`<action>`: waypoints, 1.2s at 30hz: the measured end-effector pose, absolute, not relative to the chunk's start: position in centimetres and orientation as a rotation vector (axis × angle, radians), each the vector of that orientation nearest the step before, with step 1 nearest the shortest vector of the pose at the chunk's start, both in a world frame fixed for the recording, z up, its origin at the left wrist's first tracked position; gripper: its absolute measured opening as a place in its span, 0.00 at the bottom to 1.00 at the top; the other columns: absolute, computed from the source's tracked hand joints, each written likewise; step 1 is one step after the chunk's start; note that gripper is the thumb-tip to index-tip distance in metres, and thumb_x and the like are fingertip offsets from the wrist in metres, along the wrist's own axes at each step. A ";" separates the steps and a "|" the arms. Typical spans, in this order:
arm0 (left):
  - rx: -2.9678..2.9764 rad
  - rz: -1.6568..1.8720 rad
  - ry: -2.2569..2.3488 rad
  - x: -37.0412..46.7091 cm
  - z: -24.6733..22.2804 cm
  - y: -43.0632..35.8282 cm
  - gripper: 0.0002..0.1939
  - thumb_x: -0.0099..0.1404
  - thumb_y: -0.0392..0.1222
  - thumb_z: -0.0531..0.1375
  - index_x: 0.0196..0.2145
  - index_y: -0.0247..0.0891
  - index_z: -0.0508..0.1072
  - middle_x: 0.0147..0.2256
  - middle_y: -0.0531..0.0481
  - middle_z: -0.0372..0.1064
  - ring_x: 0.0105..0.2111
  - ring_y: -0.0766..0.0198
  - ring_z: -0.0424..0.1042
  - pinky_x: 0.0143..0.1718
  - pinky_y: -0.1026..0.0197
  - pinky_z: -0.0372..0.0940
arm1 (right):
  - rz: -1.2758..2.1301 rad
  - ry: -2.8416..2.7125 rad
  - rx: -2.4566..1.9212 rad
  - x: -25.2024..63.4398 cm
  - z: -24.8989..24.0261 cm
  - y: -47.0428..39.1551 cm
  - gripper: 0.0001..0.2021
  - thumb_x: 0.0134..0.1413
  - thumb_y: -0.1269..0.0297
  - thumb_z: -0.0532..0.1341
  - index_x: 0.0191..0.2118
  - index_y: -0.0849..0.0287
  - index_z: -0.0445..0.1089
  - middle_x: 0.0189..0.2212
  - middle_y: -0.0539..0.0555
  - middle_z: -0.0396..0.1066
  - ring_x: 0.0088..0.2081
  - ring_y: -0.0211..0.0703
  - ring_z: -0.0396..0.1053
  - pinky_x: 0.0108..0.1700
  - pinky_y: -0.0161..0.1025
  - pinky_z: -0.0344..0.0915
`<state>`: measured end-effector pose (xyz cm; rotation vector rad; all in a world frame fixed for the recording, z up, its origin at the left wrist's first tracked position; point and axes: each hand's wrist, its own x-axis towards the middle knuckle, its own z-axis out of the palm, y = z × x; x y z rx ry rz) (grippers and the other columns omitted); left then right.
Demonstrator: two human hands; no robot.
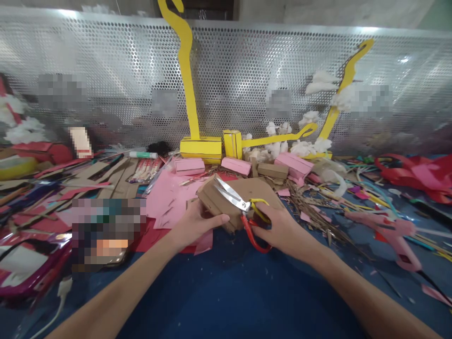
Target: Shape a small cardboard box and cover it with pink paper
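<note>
In the middle of the head view, my left hand [199, 221] grips a folded piece of brown cardboard [213, 197], thumb lying along its near side. My right hand [278, 228] has its fingers in the handles of a pair of scissors [243, 205], one handle yellow and one red. The blades are slightly apart and point up and left, lying over the cardboard piece. Whether they cut into it I cannot tell. Behind both hands lies a larger flat cardboard sheet [263, 188]. Pink paper [176, 197] spreads beyond my left hand.
Yellow paper constructions [201, 148] with tall curved strips stand at the back, against a perforated metal panel [247, 61]. Small pink boxes [236, 166] sit before them. A pink glue gun [395, 230] lies right among scraps. A purple case [35, 268] and a white cable [61, 294] are left.
</note>
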<state>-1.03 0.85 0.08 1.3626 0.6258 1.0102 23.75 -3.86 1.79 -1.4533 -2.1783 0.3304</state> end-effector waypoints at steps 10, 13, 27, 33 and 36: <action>1.280 0.969 0.662 -1.1 0.3 0.7 0.27 0.57 0.43 0.73 0.52 0.38 0.72 0.56 0.38 0.75 0.57 0.45 0.74 0.56 0.44 0.72 | 0.253 -2.157 -1.433 23.7 1.8 -3.7 0.04 0.63 0.63 0.60 0.40 0.54 0.64 0.35 0.53 0.72 0.36 0.47 0.70 0.36 0.40 0.62; 1.323 0.981 0.648 -1.1 0.3 0.8 0.28 0.57 0.42 0.73 0.53 0.38 0.72 0.56 0.38 0.75 0.57 0.47 0.73 0.59 0.44 0.70 | 0.192 -2.139 -1.394 23.7 2.2 -3.9 0.13 0.58 0.63 0.65 0.46 0.55 0.63 0.48 0.60 0.70 0.49 0.55 0.69 0.48 0.46 0.65; 1.558 0.937 0.684 -1.3 0.1 0.3 0.31 0.60 0.44 0.71 0.59 0.39 0.68 0.57 0.38 0.73 0.58 0.45 0.72 0.59 0.42 0.67 | 0.318 -2.210 -1.307 23.3 2.8 -4.4 0.08 0.61 0.66 0.61 0.45 0.55 0.64 0.44 0.57 0.71 0.45 0.51 0.70 0.48 0.45 0.65; 1.593 0.957 0.721 -1.4 -0.1 0.5 0.30 0.60 0.45 0.71 0.58 0.39 0.69 0.57 0.38 0.73 0.57 0.45 0.72 0.58 0.42 0.67 | 0.379 -2.177 -1.428 23.5 2.2 -4.1 0.07 0.62 0.60 0.62 0.43 0.54 0.65 0.33 0.51 0.73 0.33 0.45 0.69 0.34 0.39 0.60; 1.580 0.974 0.730 -1.3 -0.2 0.6 0.31 0.59 0.44 0.72 0.58 0.40 0.69 0.58 0.38 0.72 0.58 0.45 0.71 0.60 0.41 0.66 | 0.392 -2.173 -1.450 23.5 2.0 -4.0 0.06 0.64 0.59 0.60 0.42 0.54 0.65 0.30 0.50 0.71 0.29 0.43 0.66 0.32 0.38 0.58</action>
